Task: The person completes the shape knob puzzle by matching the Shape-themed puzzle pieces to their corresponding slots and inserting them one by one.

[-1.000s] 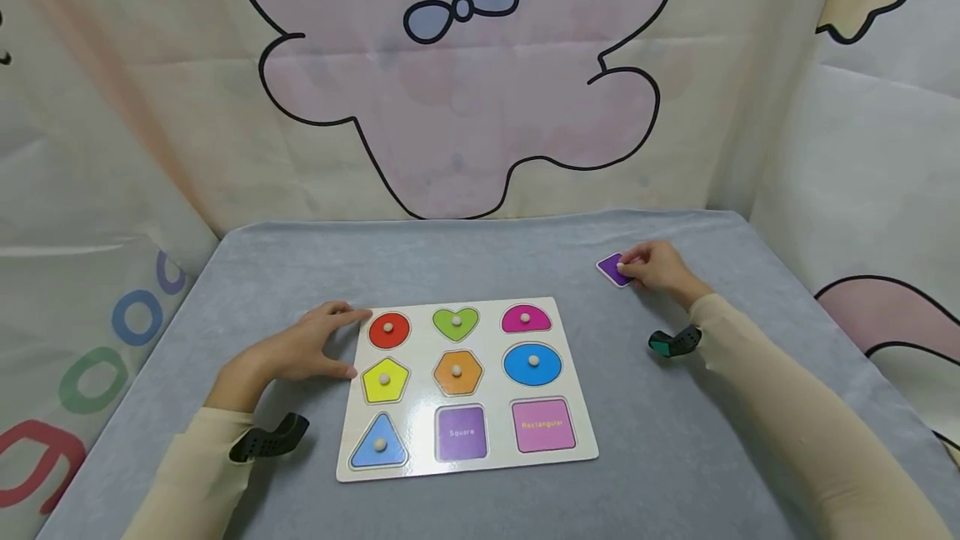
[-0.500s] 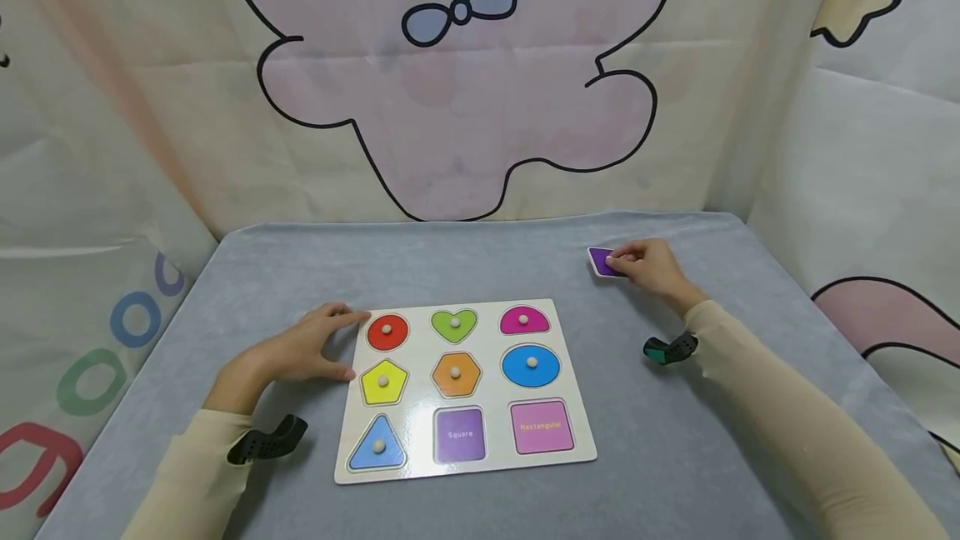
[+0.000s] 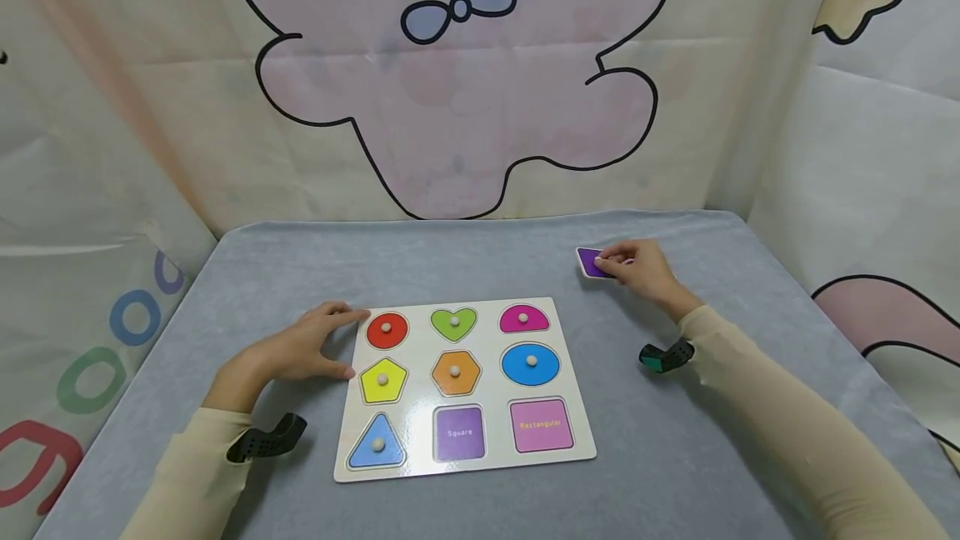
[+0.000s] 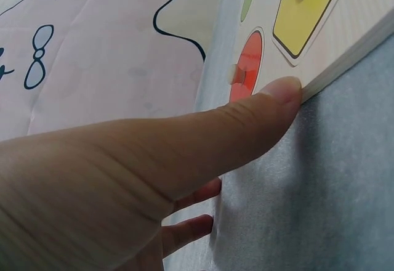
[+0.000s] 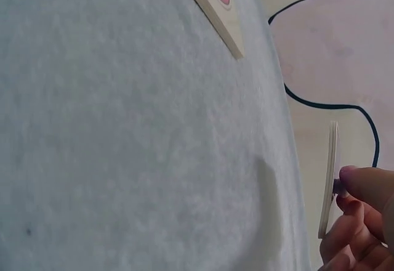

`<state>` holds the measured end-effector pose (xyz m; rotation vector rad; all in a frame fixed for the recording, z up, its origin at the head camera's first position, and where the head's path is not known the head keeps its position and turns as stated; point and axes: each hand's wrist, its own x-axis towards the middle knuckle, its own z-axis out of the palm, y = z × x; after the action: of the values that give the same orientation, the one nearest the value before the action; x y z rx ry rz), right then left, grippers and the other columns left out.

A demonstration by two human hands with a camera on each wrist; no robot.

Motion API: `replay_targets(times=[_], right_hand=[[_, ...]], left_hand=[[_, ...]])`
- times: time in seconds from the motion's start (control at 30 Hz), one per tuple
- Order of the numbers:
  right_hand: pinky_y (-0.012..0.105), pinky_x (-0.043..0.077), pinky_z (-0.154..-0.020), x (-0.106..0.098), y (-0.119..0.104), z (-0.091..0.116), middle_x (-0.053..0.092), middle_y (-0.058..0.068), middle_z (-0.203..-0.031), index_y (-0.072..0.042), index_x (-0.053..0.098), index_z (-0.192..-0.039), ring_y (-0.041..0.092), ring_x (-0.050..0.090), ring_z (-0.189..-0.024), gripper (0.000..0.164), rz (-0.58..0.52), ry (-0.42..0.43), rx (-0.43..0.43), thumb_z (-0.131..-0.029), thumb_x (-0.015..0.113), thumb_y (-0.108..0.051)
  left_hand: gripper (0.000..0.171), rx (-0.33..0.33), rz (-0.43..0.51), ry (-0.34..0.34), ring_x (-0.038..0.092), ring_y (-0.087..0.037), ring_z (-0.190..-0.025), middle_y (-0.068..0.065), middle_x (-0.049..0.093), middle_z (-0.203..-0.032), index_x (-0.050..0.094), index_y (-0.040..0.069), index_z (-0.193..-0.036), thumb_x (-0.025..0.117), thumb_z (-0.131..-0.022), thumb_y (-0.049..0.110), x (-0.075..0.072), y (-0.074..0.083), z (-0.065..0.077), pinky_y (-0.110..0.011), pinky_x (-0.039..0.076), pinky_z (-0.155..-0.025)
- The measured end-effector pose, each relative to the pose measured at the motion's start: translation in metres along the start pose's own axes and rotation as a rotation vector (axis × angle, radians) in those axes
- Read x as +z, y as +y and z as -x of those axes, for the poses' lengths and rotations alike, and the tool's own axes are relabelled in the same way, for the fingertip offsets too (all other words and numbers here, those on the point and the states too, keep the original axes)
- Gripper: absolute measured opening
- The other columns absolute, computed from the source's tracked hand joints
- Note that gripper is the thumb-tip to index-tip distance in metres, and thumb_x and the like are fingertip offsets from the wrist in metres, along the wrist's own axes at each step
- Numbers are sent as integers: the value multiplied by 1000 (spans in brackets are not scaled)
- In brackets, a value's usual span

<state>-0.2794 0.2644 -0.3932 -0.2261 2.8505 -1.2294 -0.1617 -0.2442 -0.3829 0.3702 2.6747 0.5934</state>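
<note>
A white wooden knob puzzle board (image 3: 418, 419) lies on the cloth-covered table. Two of its recesses show bare, a purple one (image 3: 459, 433) printed "Square" and a pink one (image 3: 542, 425) printed "Rectangular"; the other recesses hold knobbed pieces. At the board's left edge rests my left hand (image 3: 296, 350), thumb and forefinger touching the rim, fingers spread. My right hand (image 3: 643, 270) pinches the knob (image 5: 338, 186) of a four-sided purple puzzle piece (image 3: 588, 262), beyond the board's far right corner. In the right wrist view this piece is seen edge-on, its shadow on the cloth apart from it.
Grey-blue cloth (image 3: 660, 457) covers the table. Behind it hangs a curtain (image 3: 465, 123) with a pink cartoon figure, and printed sheets stand at both sides. A black band (image 3: 268, 438) sits on the left wrist and another (image 3: 666, 355) on the right.
My right hand has moved a little to the left with the purple piece, which has turned slightly. The left hand and the board stay in place.
</note>
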Motion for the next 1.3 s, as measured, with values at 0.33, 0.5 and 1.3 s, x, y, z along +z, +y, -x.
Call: replay_targets(times=[0.33, 0.5, 1.3], right_hand=[[22, 49, -54, 8, -12, 7, 65, 5, -77, 4, 73, -104, 9, 55, -63, 25, -2, 1, -64, -95, 72, -20], [22, 48, -54, 11, -20, 11, 64, 5, -77, 2, 75, -100, 10, 54, -64, 22, 8, -1, -101, -94, 73, -19], [21, 40, -51, 51, -76, 52, 60, 1, -71, -5, 75, -91, 15, 50, -62, 11, -8, -120, -258, -89, 77, -16]], left_hand=[[91, 3, -4, 15, 38, -47, -136, -26, 39, -151, 45, 15, -153, 88, -76, 39, 2, 0, 0, -70, 41, -107], [90, 5, -3, 11, 38, -47, -136, -26, 38, -151, 45, 15, -153, 87, -77, 39, 1, -1, 1, -70, 40, -107], [90, -6, -30, 30, 38, -48, -135, -27, 41, -150, 48, 15, -151, 88, -75, 40, -1, 1, 0, -72, 40, -106]])
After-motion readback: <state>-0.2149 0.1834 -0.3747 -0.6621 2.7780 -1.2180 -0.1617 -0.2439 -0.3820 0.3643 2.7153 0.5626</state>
